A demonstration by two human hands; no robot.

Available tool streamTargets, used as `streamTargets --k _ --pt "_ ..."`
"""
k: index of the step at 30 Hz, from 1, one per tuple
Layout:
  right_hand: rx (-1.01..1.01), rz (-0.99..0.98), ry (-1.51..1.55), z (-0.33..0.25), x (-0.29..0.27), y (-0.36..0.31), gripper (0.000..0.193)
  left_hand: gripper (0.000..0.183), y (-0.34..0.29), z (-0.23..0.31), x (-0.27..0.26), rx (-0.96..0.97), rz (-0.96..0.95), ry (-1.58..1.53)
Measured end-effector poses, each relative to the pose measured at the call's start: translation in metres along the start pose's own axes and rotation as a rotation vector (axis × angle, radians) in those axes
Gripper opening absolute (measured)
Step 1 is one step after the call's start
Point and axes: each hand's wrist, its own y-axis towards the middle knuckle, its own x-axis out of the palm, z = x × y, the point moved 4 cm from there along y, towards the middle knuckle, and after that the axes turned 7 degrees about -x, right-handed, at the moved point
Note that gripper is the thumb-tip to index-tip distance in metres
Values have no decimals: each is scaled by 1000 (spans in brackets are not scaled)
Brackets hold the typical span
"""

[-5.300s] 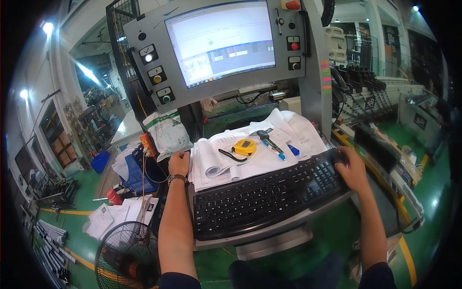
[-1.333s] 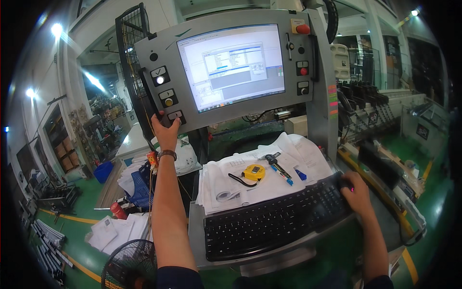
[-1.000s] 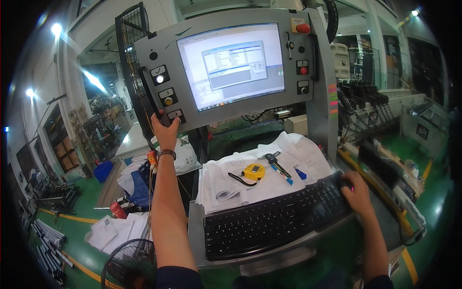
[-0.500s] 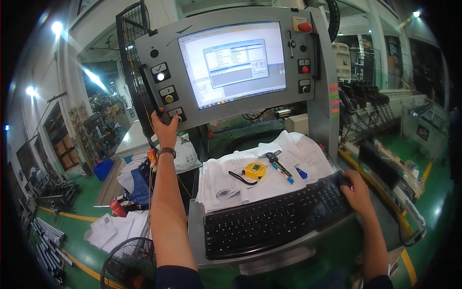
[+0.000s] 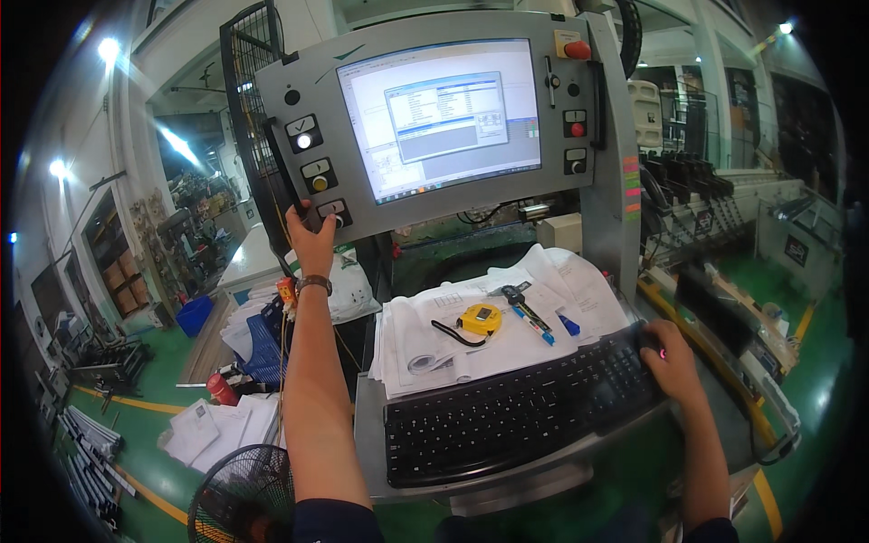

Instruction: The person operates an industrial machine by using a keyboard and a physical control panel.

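Observation:
My left hand is at the lower left corner of a grey control panel. Its fingers curl round the black side handle, and the thumb rests on the lowest push button. A lit screen with a dialog window fills the panel's middle. On the right, my right hand is closed over a dark computer mouse with a small red light; the palm hides most of it. Beside it lies a black keyboard.
Paper drawings behind the keyboard carry a yellow tape measure, a caliper and a blue-tipped pen. A red emergency stop button tops the panel's right side. A black fan stands lower left.
The view has shifted very slightly. Both hands keep their places, and the screen looks the same.

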Motion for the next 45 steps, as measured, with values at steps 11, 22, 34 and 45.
streamTargets --k 11,22,34,45 --pt "17 -4 10 1 -1 0 46 58 -3 6 1 -12 4 6" --pt "38 -8 -12 -8 -1 -1 47 58 -3 9 -3 -19 15 11" --pt "-20 -1 -14 5 1 3 46 59 5 -2 -1 30 -9 -44" --pt "6 26 -8 3 -1 -1 47 59 0 0 -1 -23 -6 -9"
